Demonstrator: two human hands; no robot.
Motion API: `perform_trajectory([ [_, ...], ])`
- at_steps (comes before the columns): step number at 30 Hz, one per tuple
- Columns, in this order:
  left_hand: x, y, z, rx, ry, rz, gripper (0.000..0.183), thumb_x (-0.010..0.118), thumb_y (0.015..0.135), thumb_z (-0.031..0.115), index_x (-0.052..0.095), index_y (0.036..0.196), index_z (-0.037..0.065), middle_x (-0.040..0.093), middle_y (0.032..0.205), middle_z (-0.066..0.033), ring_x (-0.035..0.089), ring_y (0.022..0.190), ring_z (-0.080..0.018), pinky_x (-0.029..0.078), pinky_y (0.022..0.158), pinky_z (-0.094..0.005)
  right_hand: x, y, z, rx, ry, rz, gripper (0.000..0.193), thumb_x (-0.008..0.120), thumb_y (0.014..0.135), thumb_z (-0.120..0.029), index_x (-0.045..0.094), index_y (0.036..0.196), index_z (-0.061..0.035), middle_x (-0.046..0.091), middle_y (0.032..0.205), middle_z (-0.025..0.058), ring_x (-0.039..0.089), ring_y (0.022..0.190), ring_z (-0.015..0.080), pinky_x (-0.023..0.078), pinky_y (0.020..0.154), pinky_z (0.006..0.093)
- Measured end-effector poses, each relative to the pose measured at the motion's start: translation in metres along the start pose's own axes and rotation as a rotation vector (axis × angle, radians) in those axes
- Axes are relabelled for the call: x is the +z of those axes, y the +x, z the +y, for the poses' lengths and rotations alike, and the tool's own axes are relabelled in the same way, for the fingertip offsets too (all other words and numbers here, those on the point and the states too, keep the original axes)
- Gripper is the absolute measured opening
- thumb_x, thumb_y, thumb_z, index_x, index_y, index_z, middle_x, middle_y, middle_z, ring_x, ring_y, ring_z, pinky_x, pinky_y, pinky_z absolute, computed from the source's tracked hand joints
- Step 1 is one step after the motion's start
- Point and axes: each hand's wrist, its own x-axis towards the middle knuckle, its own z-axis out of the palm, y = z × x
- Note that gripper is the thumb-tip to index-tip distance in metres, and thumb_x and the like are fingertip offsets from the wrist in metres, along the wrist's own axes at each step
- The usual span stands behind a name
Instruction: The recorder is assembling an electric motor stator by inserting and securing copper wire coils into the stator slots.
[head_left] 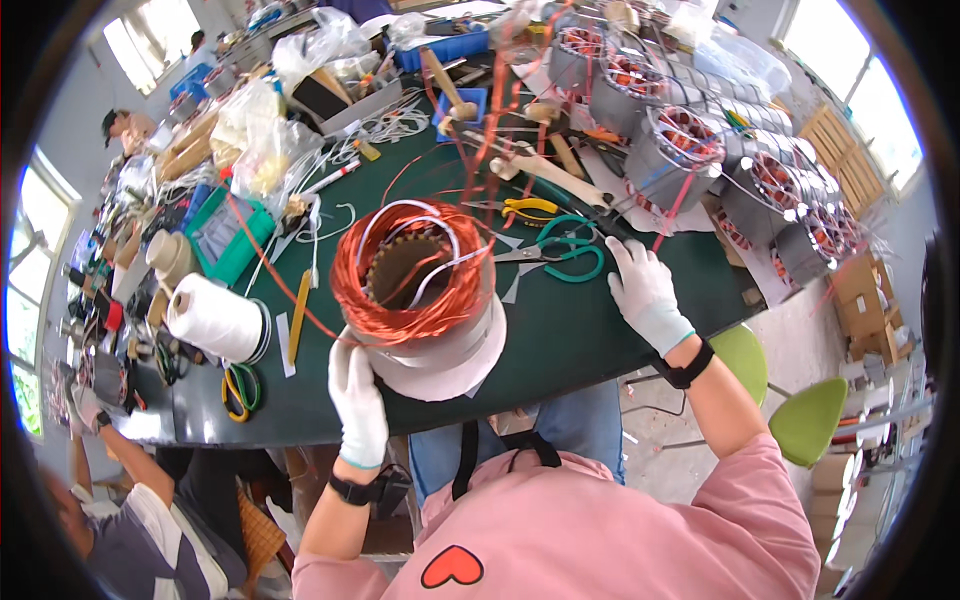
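Observation:
A motor stator [440,345], a grey metal cylinder with orange-red copper windings [400,300] around its top, stands upright on a round white sheet near the table's front edge. White sleeving shows among the windings. My left hand [358,405], in a white glove, grips the stator's lower left side; its fingertips are partly hidden. My right hand [645,290], also gloved, is to the right with fingers stretched out, touching the end of a dark-handled tool [570,197]. Left of that hand lie green-handled scissors [570,262] and yellow-handled pliers [530,208].
Several wound stators [675,150] stand at the back right. On the left are a white thread spool [215,318], a green box [228,235], a yellow stick [299,318] and other scissors [240,392]. A mallet [447,85] lies farther back. Another person [130,500] works at far left.

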Motion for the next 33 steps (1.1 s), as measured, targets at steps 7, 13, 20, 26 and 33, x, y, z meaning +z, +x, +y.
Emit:
perform_trajectory([
  [7, 0.042, 0.011, -0.025, 0.014, -0.217, 0.188, 0.037, 0.046, 0.106, 0.016, 0.057, 0.135, -0.004, 0.061, 0.129, -0.015, 0.058, 0.117, -0.0229, 0.044, 0.104, -0.0352, 0.021, 0.006, 0.07, 0.002, 0.533, -0.226, 0.043, 0.053, 0.091, -0.004, 0.059, 0.133, -0.0061, 0.067, 0.102, 0.0173, 0.069, 0.083, 0.0334, 0.055, 0.074, 0.0432],
  [13, 0.008, 0.01, -0.012, -0.082, -0.222, 0.035, 0.035, 0.05, 0.104, 0.01, 0.055, 0.137, -0.003, 0.061, 0.125, -0.0085, 0.058, 0.107, -0.0137, 0.047, 0.094, -0.0269, -0.067, -0.042, 0.07, 0.688, 1.295, -0.651, 0.031, 0.055, 0.108, -0.04, 0.064, 0.105, -0.0097, 0.04, 0.06, -0.0102, 0.033, 0.044, 0.002, 0.022, 0.04, 0.022],
  [20, -0.125, 0.119, 0.036, -0.002, 0.488, 0.06, 0.028, 0.061, 0.098, 0.015, 0.069, 0.121, 0.002, 0.07, 0.1, -0.0021, 0.059, 0.077, -0.0095, 0.05, 0.07, -0.0295, -0.072, -0.165, 0.03, 0.709, 1.404, -0.529, 0.037, 0.061, 0.106, -0.035, 0.056, 0.119, -0.0001, 0.045, 0.062, -0.003, 0.036, 0.045, 0.0076, 0.029, 0.043, 0.0239],
  [26, -0.149, 0.127, 0.028, 0.316, 1.587, -0.358, 0.044, 0.071, 0.089, 0.013, 0.064, 0.131, 0.006, 0.072, 0.112, -0.0125, 0.069, 0.087, -0.0287, 0.057, 0.08, -0.0383, -0.067, -0.179, 0.02, 0.766, 1.65, -0.592, 0.033, 0.057, 0.108, -0.031, 0.059, 0.115, 0.0008, 0.048, 0.061, -0.0007, 0.035, 0.045, 0.0085, 0.028, 0.043, 0.0252],
  [33, -0.157, 0.05, 0.009, 0.205, 1.098, -0.225, 0.066, 0.074, 0.081, 0.0, 0.053, 0.143, 0.0, 0.069, 0.118, -0.0231, 0.062, 0.112, -0.0432, 0.049, 0.097, -0.0465, -0.072, -0.157, -0.022, 0.649, 1.517, -0.781, 0.044, 0.067, 0.102, -0.042, 0.065, 0.111, 0.0015, 0.063, 0.079, 0.0044, 0.052, 0.059, 0.0093, 0.04, 0.054, 0.023],
])
